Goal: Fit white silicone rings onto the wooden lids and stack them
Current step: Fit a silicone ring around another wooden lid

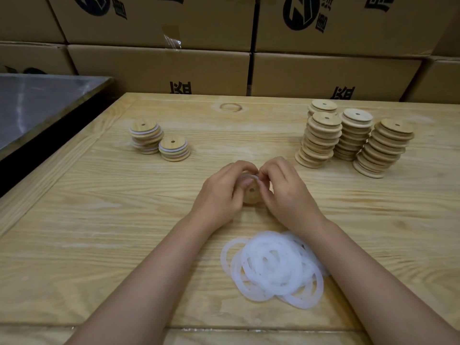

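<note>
Both forearms angle inward; left hand [225,189] and right hand [283,188] curl round one wooden lid [252,194], pinching its white ring [249,176].

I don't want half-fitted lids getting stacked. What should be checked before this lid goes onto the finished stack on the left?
1. Grip: left hand and right hand both hold the wooden lid: ok.
2. Silicone ring seated all round the lid: cannot tell, fingers cover most of it.
3. Shorter finished stack has a free top: ok.
4. Pile of rings lies near the forearms for the next lid: ok.
5. Bare lid stacks remain at right: ok.
</note>
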